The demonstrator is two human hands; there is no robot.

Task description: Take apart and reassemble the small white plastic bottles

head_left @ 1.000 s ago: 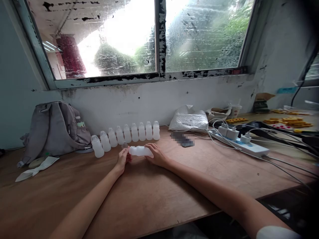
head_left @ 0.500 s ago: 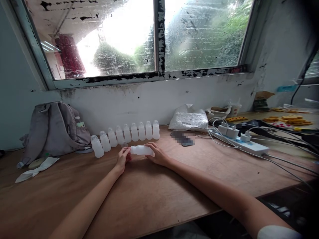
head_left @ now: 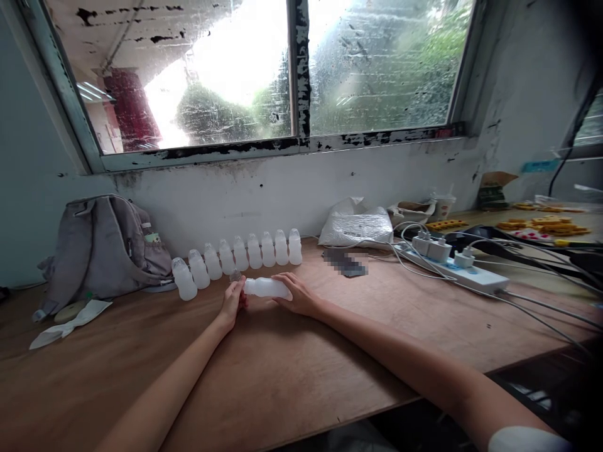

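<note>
My right hand (head_left: 298,296) grips a small white plastic bottle (head_left: 266,287) held on its side just above the wooden table (head_left: 282,364), its neck pointing left. At that neck my left hand (head_left: 233,301) has its fingers closed around something small, a cap as far as I can tell. Just behind my left fingertips a small clear cap (head_left: 235,275) sits on the table. Beyond both hands, several matching white bottles (head_left: 240,254) stand upright in a curved row near the wall.
A grey backpack (head_left: 101,251) leans at the left wall, a white glove (head_left: 70,322) in front of it. A white plastic bag (head_left: 357,229), a power strip (head_left: 452,269) with plugs and trailing cables, and yellow parts (head_left: 546,227) lie to the right.
The two hands and the bottle have barely shifted; the bottle rose slightly and then settled back. My left fingers stay at the bottle's neck.
</note>
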